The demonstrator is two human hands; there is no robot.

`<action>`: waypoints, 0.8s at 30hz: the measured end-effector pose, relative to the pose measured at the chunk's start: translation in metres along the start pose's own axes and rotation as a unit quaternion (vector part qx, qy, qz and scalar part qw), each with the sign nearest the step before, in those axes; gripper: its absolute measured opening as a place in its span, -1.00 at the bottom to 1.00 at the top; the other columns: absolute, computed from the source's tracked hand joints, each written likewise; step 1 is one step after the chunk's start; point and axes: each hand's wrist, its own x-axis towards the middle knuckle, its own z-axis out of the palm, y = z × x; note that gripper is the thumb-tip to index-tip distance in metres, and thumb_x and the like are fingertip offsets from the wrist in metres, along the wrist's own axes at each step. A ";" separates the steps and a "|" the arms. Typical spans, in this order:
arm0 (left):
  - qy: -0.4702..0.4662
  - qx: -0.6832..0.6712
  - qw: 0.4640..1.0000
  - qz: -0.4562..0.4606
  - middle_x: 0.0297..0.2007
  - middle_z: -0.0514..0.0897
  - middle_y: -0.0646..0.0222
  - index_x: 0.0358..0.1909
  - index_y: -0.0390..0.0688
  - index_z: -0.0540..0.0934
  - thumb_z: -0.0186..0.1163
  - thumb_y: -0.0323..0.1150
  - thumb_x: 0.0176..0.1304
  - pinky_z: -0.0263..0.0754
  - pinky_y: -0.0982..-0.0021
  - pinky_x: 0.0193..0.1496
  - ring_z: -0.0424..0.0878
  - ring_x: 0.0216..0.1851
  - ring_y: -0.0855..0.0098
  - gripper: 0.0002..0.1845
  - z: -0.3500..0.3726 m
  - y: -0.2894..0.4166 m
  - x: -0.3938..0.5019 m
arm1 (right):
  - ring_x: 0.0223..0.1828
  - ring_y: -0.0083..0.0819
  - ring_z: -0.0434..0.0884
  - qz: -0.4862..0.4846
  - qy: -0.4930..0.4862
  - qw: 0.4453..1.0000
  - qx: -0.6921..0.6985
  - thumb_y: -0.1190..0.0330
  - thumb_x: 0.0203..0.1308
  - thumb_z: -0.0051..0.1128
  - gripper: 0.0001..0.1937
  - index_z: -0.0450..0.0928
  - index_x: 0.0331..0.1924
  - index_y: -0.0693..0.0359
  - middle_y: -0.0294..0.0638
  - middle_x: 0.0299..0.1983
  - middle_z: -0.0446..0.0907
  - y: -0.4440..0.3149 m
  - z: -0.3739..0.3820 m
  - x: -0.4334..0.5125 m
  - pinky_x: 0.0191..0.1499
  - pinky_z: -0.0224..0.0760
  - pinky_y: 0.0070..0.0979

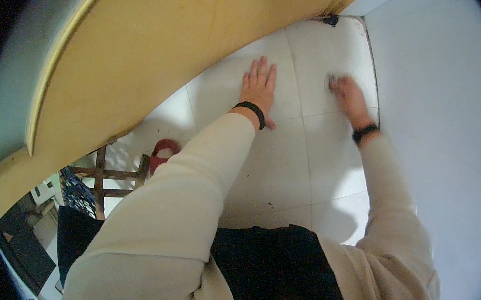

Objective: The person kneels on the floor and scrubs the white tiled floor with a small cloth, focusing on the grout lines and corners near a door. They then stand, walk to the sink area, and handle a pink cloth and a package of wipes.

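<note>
My left hand (259,88) is pressed palm-down on the white tile floor (262,152), fingers apart, holding nothing. Farther right, near the foot of the wall, my right hand (348,94) is curled over the floor and blurred. Between its fingertips is a small greyish object (331,80), too blurred to name exactly. A black band circles each wrist, below the cuffs of a cream long-sleeved top.
A yellowish wooden door (193,36) stands ahead and to the left. The white wall (444,120) rises close on my right. A dark lump (331,20) lies in the far corner. Left are a red slipper (164,151) and a brown wooden frame (102,177).
</note>
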 end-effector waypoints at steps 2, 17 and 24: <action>-0.011 0.003 1.000 -0.002 0.44 -0.36 -0.08 0.43 -0.27 -0.20 0.67 -0.03 -0.78 -0.24 -0.03 0.45 -0.37 0.47 -0.07 0.65 -0.003 0.002 0.001 | -0.22 -0.17 0.52 0.081 -0.023 0.990 0.111 0.29 0.25 0.10 -0.80 0.55 -0.27 0.30 -0.08 -0.33 0.50 -0.019 -0.007 -0.056 -0.14 0.40 -0.34; 0.013 -0.004 1.000 -0.001 0.44 -0.36 -0.10 0.42 -0.28 -0.19 0.68 -0.06 -0.84 -0.22 -0.06 0.45 -0.36 0.47 -0.10 0.66 0.003 0.001 -0.001 | -0.13 0.06 0.53 0.015 0.071 0.992 0.106 0.27 0.18 0.09 -0.73 0.54 -0.21 0.34 0.05 -0.23 0.57 -0.008 0.005 0.131 -0.06 0.38 -0.20; -0.044 0.031 0.998 -0.021 0.45 -0.38 -0.03 0.44 -0.25 -0.27 0.66 0.00 -0.66 -0.30 0.05 0.47 -0.40 0.48 -0.02 0.63 -0.006 0.003 0.000 | -0.21 -0.18 0.52 -0.166 -0.149 0.967 0.125 0.30 0.21 0.13 -0.84 0.59 -0.34 0.22 -0.16 -0.35 0.49 -0.041 -0.003 -0.013 -0.16 0.41 -0.34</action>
